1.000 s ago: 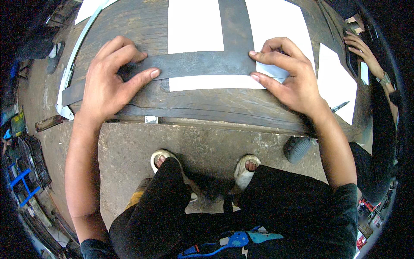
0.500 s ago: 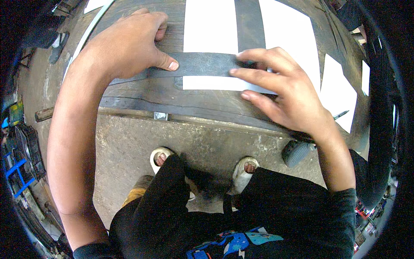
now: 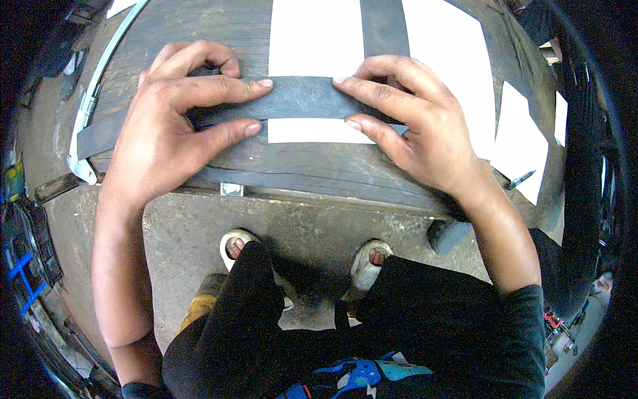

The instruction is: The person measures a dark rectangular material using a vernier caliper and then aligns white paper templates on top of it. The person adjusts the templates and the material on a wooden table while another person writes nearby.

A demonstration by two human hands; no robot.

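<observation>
A long dark grey rubber strip [image 3: 299, 100] lies across a dark wooden workbench [image 3: 312, 169], over a white sheet of paper [image 3: 312, 40]. My left hand [image 3: 176, 120] presses flat on the strip's left part, fingers spread and pointing right. My right hand [image 3: 412, 120] presses on its right part, fingers pointing left. The fingertips of both hands nearly meet over the white sheet. A second dark strip [image 3: 384, 26] runs away from me between two white sheets.
More white sheets [image 3: 452, 60] lie to the right, with a pen [image 3: 520, 179] by the bench's right edge. A curved metal band [image 3: 93, 100] lies at the left end. Below are a concrete floor [image 3: 186, 226] and my sandalled feet [image 3: 369, 263].
My left hand came back down from the far left onto the strip. Both hands slid inward along it, so the fingertips now sit close together.
</observation>
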